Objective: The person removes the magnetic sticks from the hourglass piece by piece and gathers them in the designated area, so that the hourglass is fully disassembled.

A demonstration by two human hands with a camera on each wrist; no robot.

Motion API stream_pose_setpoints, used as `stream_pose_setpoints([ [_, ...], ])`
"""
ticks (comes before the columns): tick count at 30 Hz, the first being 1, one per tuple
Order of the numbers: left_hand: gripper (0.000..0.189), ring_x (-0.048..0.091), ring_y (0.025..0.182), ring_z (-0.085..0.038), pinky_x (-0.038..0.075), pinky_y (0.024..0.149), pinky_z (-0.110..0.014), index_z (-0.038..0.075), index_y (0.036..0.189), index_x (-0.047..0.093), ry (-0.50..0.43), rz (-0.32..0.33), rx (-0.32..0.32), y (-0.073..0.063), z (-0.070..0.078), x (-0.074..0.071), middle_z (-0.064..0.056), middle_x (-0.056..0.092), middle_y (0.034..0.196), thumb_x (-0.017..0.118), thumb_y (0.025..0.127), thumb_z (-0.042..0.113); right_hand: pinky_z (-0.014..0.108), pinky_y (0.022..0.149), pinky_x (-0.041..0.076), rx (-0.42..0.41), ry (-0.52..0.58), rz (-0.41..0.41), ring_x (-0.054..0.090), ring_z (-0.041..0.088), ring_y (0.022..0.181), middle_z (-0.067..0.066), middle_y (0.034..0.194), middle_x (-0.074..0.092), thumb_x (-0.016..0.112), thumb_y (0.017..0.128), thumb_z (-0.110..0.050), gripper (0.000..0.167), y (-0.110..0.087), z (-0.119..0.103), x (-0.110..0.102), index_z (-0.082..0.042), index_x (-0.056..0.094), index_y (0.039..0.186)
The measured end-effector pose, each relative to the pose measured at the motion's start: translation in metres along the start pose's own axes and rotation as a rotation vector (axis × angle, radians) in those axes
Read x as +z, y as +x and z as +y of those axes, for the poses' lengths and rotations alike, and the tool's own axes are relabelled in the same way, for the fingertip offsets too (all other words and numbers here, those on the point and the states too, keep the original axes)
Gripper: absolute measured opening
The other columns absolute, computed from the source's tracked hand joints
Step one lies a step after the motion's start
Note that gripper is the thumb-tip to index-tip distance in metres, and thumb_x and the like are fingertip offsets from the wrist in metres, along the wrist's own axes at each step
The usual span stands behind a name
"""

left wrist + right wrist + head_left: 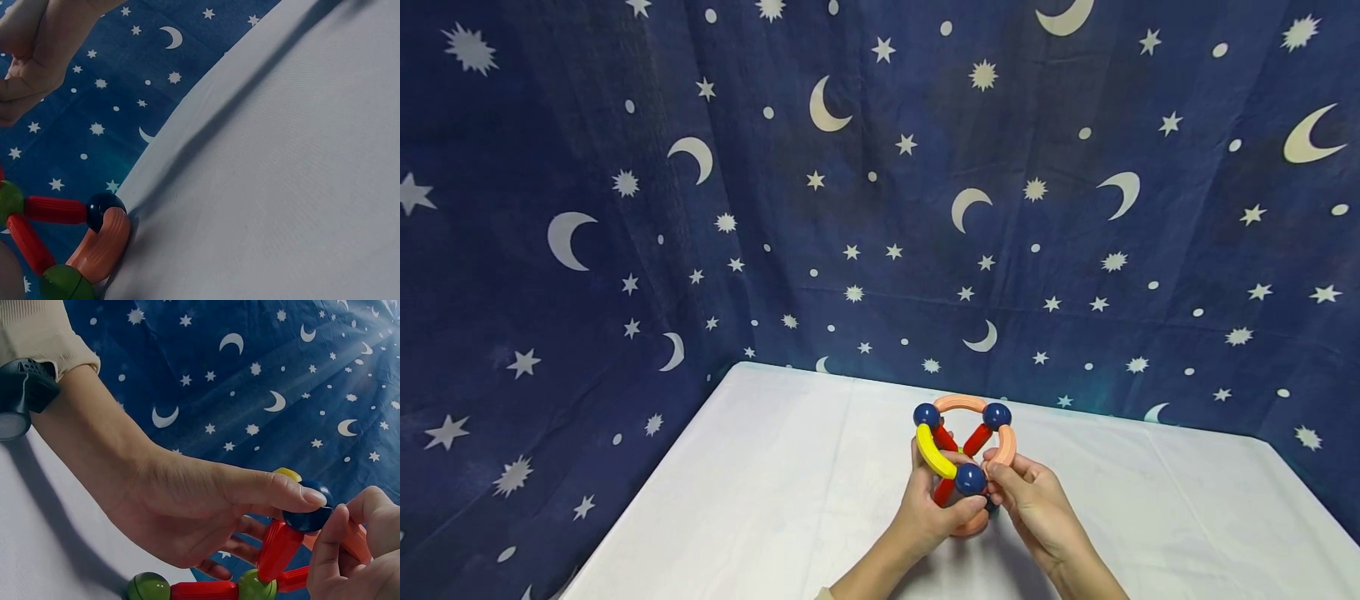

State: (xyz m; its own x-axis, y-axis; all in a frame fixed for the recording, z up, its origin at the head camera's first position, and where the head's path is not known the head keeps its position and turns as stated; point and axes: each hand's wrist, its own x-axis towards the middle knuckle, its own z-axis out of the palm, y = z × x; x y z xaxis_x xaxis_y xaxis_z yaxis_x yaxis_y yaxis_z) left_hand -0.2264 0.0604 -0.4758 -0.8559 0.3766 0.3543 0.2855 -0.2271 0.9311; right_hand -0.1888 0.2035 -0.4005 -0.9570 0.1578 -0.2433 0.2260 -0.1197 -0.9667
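Observation:
A ball-and-stick building toy stands upright between both hands in the head view. Its top ring has a back orange curved stick [961, 402], a yellow curved stick [935, 452], a front blue ball [971, 478] and two more blue balls. Red sticks [279, 549] run down to green balls [256, 585]. My left hand [928, 508] grips the toy at its near left side, its thumb on the front blue ball in the right wrist view. With fingertips, my right hand [1033, 504] pinches the right orange curved stick [1006, 446] beside that ball. Fingers hide whether they touch.
The toy is over a white-covered table [760, 483]. Behind and to the left hangs a dark blue curtain [880, 200] with moons and stars. The left wrist view shows a lower orange curved stick [103, 247] near the table surface.

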Motion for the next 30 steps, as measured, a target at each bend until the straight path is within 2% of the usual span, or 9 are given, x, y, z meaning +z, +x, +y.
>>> stream_pose_setpoints([
  [7, 0.039, 0.03, 0.132, -0.025, 0.019, 0.107, -0.067, 0.016, 0.113, 0.056, 0.002, 0.007, -0.007, 0.0, 0.002, -0.001, 0.004, 0.026, 0.139, 0.073, 0.08, 0.029, 0.016, 0.065, 0.049, 0.008, 0.0, -0.003, 0.053, 0.008, 0.072, -0.002, 0.086, 0.062, 0.058, 0.091, -0.008, 0.036, 0.001, -0.001, 0.0, 0.009, 0.05, 0.122],
  [12, 0.041, 0.033, 0.13, -0.024, 0.025, 0.108, -0.06, 0.015, 0.115, 0.054, 0.004, -0.002, -0.014, 0.001, 0.004, -0.002, 0.003, 0.026, 0.138, 0.072, 0.08, 0.03, 0.016, 0.065, 0.049, 0.002, -0.016, -0.005, 0.052, 0.008, 0.072, -0.002, 0.083, 0.06, 0.057, 0.092, -0.008, 0.037, 0.001, -0.003, 0.001, 0.01, 0.05, 0.123],
  [17, 0.052, 0.036, 0.125, -0.021, 0.028, 0.107, -0.052, 0.017, 0.122, 0.045, -0.01, -0.007, -0.031, 0.001, 0.006, -0.003, 0.003, 0.033, 0.134, 0.072, 0.08, 0.03, 0.018, 0.065, 0.049, 0.001, -0.054, 0.007, 0.052, 0.01, 0.074, -0.001, 0.084, 0.06, 0.055, 0.092, -0.008, 0.036, 0.002, -0.003, 0.001, 0.01, 0.051, 0.122],
  [20, 0.057, 0.037, 0.124, -0.02, 0.027, 0.106, -0.054, 0.02, 0.126, 0.039, -0.005, -0.004, -0.033, 0.002, 0.006, -0.003, 0.002, 0.038, 0.129, 0.072, 0.08, 0.029, 0.02, 0.065, 0.048, 0.0, -0.074, 0.013, 0.052, 0.012, 0.075, 0.0, 0.085, 0.061, 0.055, 0.091, -0.009, 0.037, 0.004, -0.001, -0.001, 0.01, 0.051, 0.123],
  [25, 0.054, 0.037, 0.124, -0.022, 0.027, 0.106, -0.058, 0.016, 0.124, 0.042, -0.003, -0.002, -0.04, 0.001, 0.004, -0.002, 0.002, 0.035, 0.131, 0.072, 0.081, 0.029, 0.023, 0.062, 0.047, -0.011, -0.112, 0.001, 0.051, 0.014, 0.075, 0.002, 0.085, 0.061, 0.057, 0.09, -0.011, 0.037, 0.006, 0.003, -0.007, 0.008, 0.053, 0.122],
  [30, 0.046, 0.033, 0.129, -0.025, 0.025, 0.107, -0.06, 0.013, 0.118, 0.05, 0.003, -0.013, -0.018, 0.001, 0.001, -0.001, 0.003, 0.028, 0.136, 0.072, 0.081, 0.031, 0.024, 0.064, 0.047, -0.015, -0.178, -0.031, 0.05, 0.015, 0.076, 0.004, 0.088, 0.06, 0.057, 0.091, -0.014, 0.038, 0.007, 0.004, -0.016, 0.006, 0.055, 0.123],
])
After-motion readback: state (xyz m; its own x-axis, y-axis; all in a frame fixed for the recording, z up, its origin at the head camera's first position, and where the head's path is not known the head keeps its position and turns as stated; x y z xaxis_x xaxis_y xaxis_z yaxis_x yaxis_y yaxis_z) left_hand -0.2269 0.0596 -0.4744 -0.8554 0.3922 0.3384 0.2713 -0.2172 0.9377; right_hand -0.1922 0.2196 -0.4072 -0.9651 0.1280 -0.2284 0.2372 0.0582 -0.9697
